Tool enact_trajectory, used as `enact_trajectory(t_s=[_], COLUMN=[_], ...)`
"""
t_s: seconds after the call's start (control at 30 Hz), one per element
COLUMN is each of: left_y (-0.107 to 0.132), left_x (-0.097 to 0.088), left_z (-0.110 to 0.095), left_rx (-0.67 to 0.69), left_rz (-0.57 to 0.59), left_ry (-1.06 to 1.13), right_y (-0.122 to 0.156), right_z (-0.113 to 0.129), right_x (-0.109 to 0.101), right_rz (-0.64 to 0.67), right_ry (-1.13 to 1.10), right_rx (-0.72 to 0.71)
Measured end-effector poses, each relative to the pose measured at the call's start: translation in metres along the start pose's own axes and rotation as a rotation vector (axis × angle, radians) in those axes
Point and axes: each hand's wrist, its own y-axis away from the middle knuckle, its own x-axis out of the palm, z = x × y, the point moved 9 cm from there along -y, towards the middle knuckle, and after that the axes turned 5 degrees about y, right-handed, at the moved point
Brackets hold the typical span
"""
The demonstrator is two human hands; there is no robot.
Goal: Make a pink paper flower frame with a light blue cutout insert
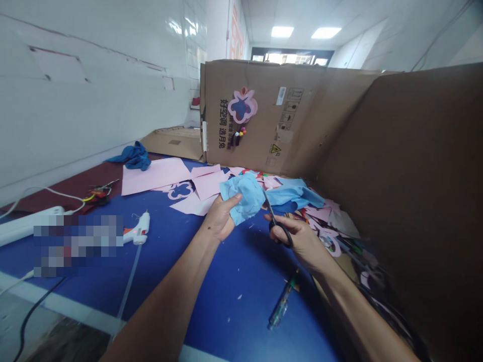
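A: Hands?
B: Left hand (221, 218) pinching blue cloth (249, 193), in front of cardboard panel (264, 136); right hand (300, 239) gripping scissors (270, 207), blades at the cloth's edge
A: Progress?
B: Judged mid-cut, some edge left; pink-and-blue flower (243, 107) already up against cardboard panel

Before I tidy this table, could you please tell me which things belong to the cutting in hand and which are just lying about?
In the job:
- light-blue cloth, in the left hand
- black-handled scissors, in the right hand

Apparently lying about:
- hot-glue gun
- dark-blue cloth
- large pink sheet
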Motion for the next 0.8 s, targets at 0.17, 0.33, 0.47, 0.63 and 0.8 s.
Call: enact_trajectory(t_s=[0.17, 0.33, 0.47, 0.63, 0.8], left_y=[0.0, 0.0, -0.002, -0.003, -0.002], left_x=[-0.001, -0.003, -0.007, -0.01, -0.01], left_z=[-0.001, -0.003, -0.004, -0.007, -0.012], left_rx=[-0.011, -0.023, -0.018, -0.012, -0.013], left_rz=[-0.023, -0.046, -0.034, -0.045, -0.053], left_ry=[-0.022, -0.042, -0.058, -0.09, -0.125], right_y=[0.001, 0.0, 0.001, 0.001, 0.003], right_z=[0.0, -0.001, 0.0, 0.004, 0.008], right_x=[0.0, 0.001, 0.0, 0.002, 0.003], right_rz=[0.01, 0.012, 0.009, 0.018, 0.01], right_ry=[0.001, 0.015, 0.032, 0.03, 0.053], right_rx=[0.017, 0.02, 0.027, 0.048, 0.078])
